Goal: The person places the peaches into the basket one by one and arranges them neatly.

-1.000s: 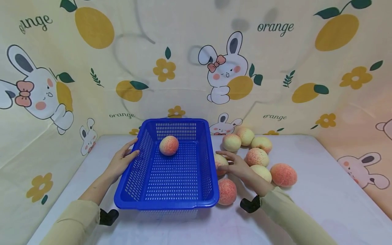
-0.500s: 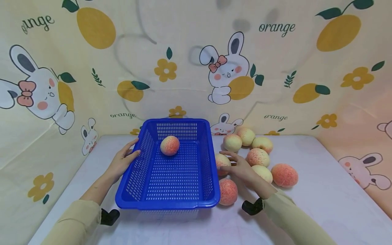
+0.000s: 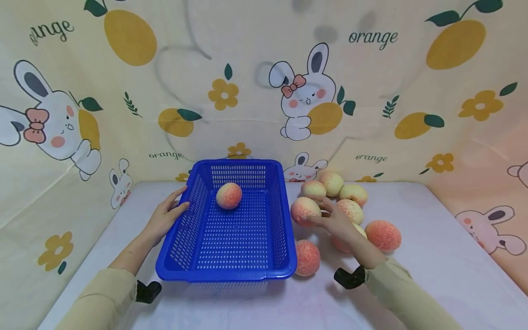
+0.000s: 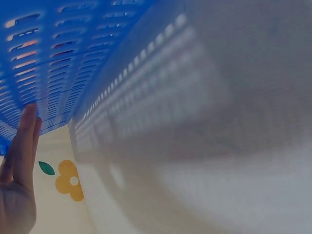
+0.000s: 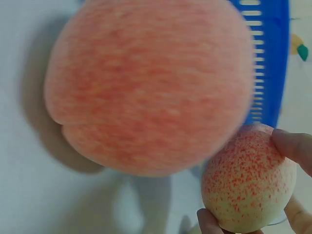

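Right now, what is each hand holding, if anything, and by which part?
The right hand holds a speckled peach by opposite sides. The left hand shows no grip, only touching the side of the blue basket.

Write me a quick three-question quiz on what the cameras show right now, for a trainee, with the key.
1. What lies inside the blue basket, and how many?
2. True or false: the left hand is holding a peach.
3. In the head view, where is the gripped peach, held by the right hand?
A) inside the basket
B) left of the basket
C) right of the basket

Key:
1. One peach.
2. False: the left hand rests against the basket's left side.
3. C
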### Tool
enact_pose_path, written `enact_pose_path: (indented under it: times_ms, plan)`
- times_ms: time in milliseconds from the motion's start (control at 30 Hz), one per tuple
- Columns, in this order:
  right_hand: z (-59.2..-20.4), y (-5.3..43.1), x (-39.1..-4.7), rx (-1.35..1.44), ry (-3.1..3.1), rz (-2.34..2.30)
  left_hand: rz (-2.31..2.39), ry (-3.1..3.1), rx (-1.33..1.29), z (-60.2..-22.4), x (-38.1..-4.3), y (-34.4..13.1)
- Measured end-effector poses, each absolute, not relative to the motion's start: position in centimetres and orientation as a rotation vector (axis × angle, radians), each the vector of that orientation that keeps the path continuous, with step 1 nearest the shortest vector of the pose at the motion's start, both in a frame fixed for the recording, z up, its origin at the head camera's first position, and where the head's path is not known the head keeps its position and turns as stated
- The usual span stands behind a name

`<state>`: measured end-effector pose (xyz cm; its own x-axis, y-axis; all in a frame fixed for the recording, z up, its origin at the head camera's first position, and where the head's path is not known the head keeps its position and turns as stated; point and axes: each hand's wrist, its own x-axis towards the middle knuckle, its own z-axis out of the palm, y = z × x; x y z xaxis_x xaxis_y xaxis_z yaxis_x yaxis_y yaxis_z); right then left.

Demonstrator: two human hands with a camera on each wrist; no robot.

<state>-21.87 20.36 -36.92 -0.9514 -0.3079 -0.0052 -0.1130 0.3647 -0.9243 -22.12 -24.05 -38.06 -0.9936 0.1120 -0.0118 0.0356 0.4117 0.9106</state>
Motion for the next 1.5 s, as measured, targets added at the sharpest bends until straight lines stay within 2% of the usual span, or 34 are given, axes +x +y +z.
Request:
enact_pose_path:
  times_ms: [167, 667, 1000, 1500]
  plan:
    - [-36.6, 19.5, -21.9, -0.278, 2.629, -1.538, 1.658, 2.581, 0.133, -38.1, -22.1, -24.0]
    - [-35.6, 20.2, -22.2, -0.139, 2.498, -1.651, 1.659, 2.577, 0.131, -38.1, -22.2, -24.1]
    - [-34.1, 19.4, -23.1, -0.205, 2.504, -1.649, 1.66, 2.582, 0.135, -38.2, -22.2, -24.1]
    - [-31.1, 15.8, -24.3, -0.187, 2.409, -1.777, 1.625, 2.604, 0.11, -38.1, -22.2, -24.0]
